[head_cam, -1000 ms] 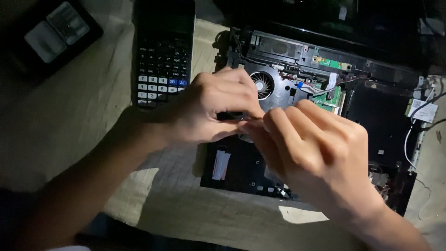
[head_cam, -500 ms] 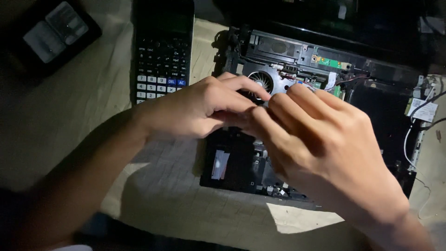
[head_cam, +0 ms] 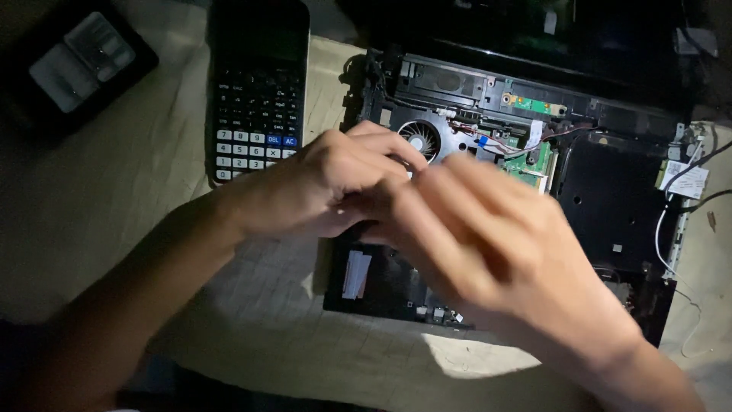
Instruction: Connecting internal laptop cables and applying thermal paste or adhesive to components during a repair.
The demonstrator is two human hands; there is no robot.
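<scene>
An opened black laptop base (head_cam: 618, 206) lies on a pale cloth, its round cooling fan (head_cam: 421, 139), green circuit board (head_cam: 538, 162) and thin wires exposed. My left hand (head_cam: 328, 183) hovers over the laptop's left side just below the fan, fingers curled together. My right hand (head_cam: 488, 244) overlaps it from the right, blurred, fingertips meeting the left hand's fingers over the board. Whatever sits between the fingers is hidden. A white ribbon strip (head_cam: 356, 274) shows below my hands.
A dark calculator (head_cam: 258, 91) with white and blue keys lies at the upper left of the laptop. A black device (head_cam: 76, 61) with pale panels rests at the far left. White cables (head_cam: 671, 221) and a small label trail off the laptop's right edge.
Both hands have shifted up from the laptop's lower middle toward the fan area. My right hand now covers more of the board and is blurred.
</scene>
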